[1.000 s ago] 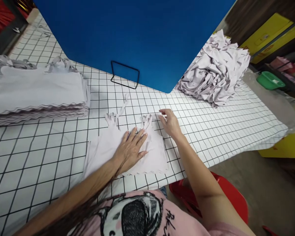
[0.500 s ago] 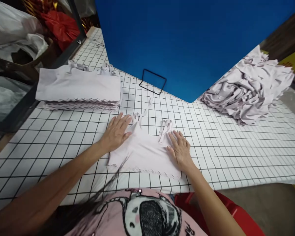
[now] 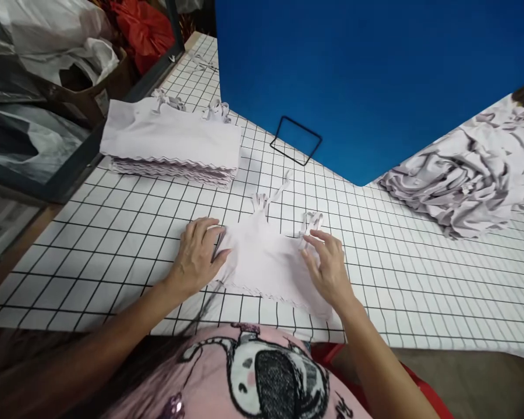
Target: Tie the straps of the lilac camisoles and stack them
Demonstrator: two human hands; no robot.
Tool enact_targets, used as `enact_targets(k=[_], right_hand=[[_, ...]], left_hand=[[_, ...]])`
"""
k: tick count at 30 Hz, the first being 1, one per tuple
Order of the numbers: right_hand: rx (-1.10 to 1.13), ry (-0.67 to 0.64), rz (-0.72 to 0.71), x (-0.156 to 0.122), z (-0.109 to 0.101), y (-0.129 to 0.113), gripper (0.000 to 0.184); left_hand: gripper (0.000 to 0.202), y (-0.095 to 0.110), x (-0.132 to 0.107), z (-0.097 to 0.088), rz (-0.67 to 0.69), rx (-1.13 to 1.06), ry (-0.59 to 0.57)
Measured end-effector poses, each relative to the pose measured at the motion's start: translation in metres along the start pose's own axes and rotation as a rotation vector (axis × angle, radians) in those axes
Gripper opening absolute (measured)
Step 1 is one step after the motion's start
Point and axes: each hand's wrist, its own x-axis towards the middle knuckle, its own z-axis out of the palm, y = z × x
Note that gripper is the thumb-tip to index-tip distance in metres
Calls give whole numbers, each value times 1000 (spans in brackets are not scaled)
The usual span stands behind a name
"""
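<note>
A pale pinkish camisole top [image 3: 266, 262] with thin straps and a wavy hem lies flat on the grid-patterned tablecloth [image 3: 402, 291] in front of me. My left hand [image 3: 196, 256] is at the top's left edge, thumb apart from its curved fingers. At the right edge, near the right bunch of straps [image 3: 311, 224], my right hand [image 3: 329, 267] hovers over or lightly touches the fabric, with thumb and fingers spread. Neither hand grips anything I can see.
A neat stack of folded matching tops [image 3: 170, 137] sits at the back left. To the right is a large heap of similar garments [image 3: 467, 174]. A big blue panel [image 3: 353, 75] covers the far side, with a black rectangular outline [image 3: 296, 141] by its edge. Bags [image 3: 61, 52] fill the left.
My hands have drawn back from lying flat on the top toward its side edges, with fingers now more curved. The whole view has shifted, so the stack sits further right.
</note>
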Motion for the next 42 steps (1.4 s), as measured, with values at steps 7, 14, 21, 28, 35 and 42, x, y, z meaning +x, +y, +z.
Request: enact_targets(k=[7,14,21,28,35,42], right_hand=[[263,-254,322,108,27,-27,49],[189,-294,403,137,66,-50,17],[1018,-186,546,142,64,-44,23],[1313,2,477,172,20,-35,28],[1043,105,271,171,-9,-34,26],[619,85,-192,111,17,-46,26]], left_hand=[[47,39,35,33,262,-58,-222],[56,37,36,51,211,-78,-320],[59,37,35,52,228,-94,-287],[57,37,36,49,251,-39,-309],[54,35,36,52,249,-61,-294],[34,43,49,19,29,-544,-131]])
